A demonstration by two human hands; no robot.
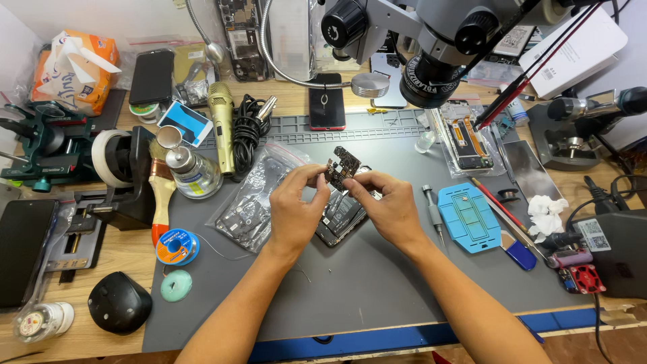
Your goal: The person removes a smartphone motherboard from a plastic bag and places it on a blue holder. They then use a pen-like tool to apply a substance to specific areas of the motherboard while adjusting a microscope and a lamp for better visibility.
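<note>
Pinching a small dark circuit board [343, 166] between fingertips, the left hand [294, 211] and right hand [387, 205] hold it raised above an opened phone [340, 216] lying near the middle of the grey work mat [377, 283], beside a clear plastic bag [253, 195].

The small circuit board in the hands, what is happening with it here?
A person holds a small dark circuit board up between the fingertips of both hands, left hand and right hand, above a grey work mat. Just under the hands lies an opened phone, and beside it a clear plastic bag with parts. A screwdriver and a blue tray lie to the right, under a microscope.
</note>
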